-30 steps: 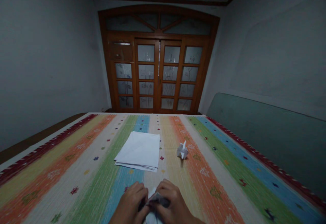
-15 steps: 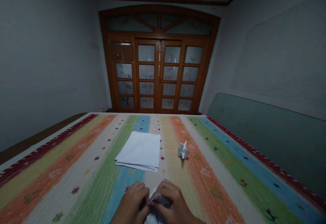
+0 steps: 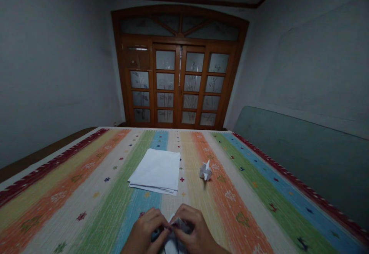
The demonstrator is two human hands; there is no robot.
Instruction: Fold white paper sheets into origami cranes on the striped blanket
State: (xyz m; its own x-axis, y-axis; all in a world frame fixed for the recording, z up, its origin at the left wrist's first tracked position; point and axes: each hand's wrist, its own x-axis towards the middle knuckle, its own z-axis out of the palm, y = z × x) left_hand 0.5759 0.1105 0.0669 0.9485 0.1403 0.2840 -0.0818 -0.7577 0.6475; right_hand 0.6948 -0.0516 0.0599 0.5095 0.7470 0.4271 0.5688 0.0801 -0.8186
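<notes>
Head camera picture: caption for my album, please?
Left hand and right hand pinch folded white paper over a rainbow-striped cloth.

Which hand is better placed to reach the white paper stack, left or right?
Left, probably. The left hand lies nearly straight below the white paper stack, while the right hand sits further across, nearer the paper figure. Both hands pinch the folded paper, so either must release first.

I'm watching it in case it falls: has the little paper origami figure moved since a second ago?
No, the origami figure hasn't moved; it sits just as far from the stack of white paper.
</notes>
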